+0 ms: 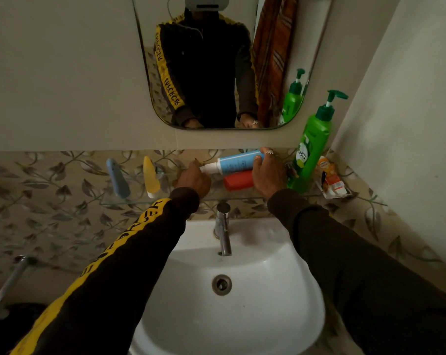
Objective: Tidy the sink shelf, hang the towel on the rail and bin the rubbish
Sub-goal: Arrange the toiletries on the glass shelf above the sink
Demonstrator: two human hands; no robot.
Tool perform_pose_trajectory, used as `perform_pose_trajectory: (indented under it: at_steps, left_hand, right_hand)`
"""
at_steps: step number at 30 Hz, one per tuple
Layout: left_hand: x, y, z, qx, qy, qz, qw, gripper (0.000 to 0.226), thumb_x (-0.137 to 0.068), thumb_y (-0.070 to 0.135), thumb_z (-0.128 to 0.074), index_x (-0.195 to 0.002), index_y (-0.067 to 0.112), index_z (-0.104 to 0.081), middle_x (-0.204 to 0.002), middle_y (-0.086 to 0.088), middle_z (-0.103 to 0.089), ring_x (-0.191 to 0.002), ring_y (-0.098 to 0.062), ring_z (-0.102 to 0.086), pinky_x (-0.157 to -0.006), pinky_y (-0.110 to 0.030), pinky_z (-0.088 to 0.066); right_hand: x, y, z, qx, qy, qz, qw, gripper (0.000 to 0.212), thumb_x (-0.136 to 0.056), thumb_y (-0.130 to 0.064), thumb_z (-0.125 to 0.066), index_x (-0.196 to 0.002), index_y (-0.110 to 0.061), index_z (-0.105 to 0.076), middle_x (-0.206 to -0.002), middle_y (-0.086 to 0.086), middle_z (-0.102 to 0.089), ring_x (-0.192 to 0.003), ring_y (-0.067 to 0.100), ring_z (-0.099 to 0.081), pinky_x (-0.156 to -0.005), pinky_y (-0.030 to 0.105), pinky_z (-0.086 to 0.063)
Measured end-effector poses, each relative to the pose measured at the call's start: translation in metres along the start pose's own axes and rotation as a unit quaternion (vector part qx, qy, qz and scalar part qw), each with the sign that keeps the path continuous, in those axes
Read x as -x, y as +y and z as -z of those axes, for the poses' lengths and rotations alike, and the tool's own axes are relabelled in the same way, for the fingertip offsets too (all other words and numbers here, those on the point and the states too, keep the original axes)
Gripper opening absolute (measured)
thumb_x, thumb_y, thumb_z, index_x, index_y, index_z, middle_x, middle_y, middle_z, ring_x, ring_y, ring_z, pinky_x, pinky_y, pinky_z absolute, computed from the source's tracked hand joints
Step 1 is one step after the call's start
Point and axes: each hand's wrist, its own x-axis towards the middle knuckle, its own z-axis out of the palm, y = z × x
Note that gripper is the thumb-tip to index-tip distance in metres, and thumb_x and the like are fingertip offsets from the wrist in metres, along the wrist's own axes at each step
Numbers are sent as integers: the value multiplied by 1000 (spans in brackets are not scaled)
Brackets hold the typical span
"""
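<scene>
My right hand [268, 172] grips the far end of a blue tube [236, 162] with a white cap, held level just above the glass shelf [129, 201]. At the tube's white cap, my left hand [193, 180] has its fingers closed. A red bottle [238, 180] lies on the shelf under the tube. Left of my hands, a blue toothbrush case [118, 180] and a yellow one [151, 176] rest on the shelf. A tall green pump bottle [311, 149] stands at the right, with a crumpled orange and white wrapper [330, 180] beside it.
A white basin [280, 290] with a chrome tap [223, 229] sits below the shelf. A chrome towel rail [9, 285] juts out at the lower left. The mirror [216, 60] reflects an orange striped towel [273, 55] hanging behind me. A wall closes in on the right.
</scene>
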Motion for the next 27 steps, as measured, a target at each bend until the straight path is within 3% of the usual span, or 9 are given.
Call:
perform_pose_trajectory:
  at_steps: [8, 12, 17, 21, 27]
  left_hand:
    - [2, 1, 15, 80, 13, -8, 997, 40, -96, 19, -51, -132, 3, -45, -126, -22, -59, -114, -37, -57, -91, -35, -43]
    - [8, 4, 27, 128, 27, -24, 991, 48, -97, 17, -52, -142, 4, -40, -134, -19, -57, -122, -34, -55, -104, -40, -43]
    - [18, 13, 41, 131, 90, -47, 986, 46, -98, 22, -52, -140, 6, -44, -134, -18, -57, -121, -32, -55, -97, -32, -41]
    - [27, 25, 51, 149, 133, -52, 978, 43, -100, 26, -50, -139, 7, -48, -135, -16, -57, -122, -31, -54, -100, -33, -40]
    - [35, 40, 71, 169, 224, -77, 957, 33, -97, 26, -56, -122, 6, -64, -120, -15, -64, -112, -29, -59, -90, -29, -41]
  right_hand:
    - [4, -8, 2, 3, 17, 19, 1000, 42, -98, -13, -45, -138, -4, -53, -134, 22, -58, -127, 37, -51, -110, 44, -39]
    - [9, -13, 5, -3, 28, 29, 999, 44, -95, -11, -48, -138, -3, -53, -136, 21, -57, -128, 35, -50, -109, 42, -38]
    - [20, -20, 11, -35, 35, 37, 998, 48, -92, -11, -50, -140, -5, -52, -137, 19, -53, -128, 32, -50, -111, 42, -39]
    - [28, -26, 19, -69, 46, 33, 996, 52, -89, -10, -53, -141, -6, -51, -137, 18, -52, -127, 31, -50, -110, 41, -39]
    - [39, -30, 31, -114, 48, 21, 992, 60, -84, -7, -61, -143, -6, -48, -138, 17, -52, -128, 32, -50, -110, 41, -41]
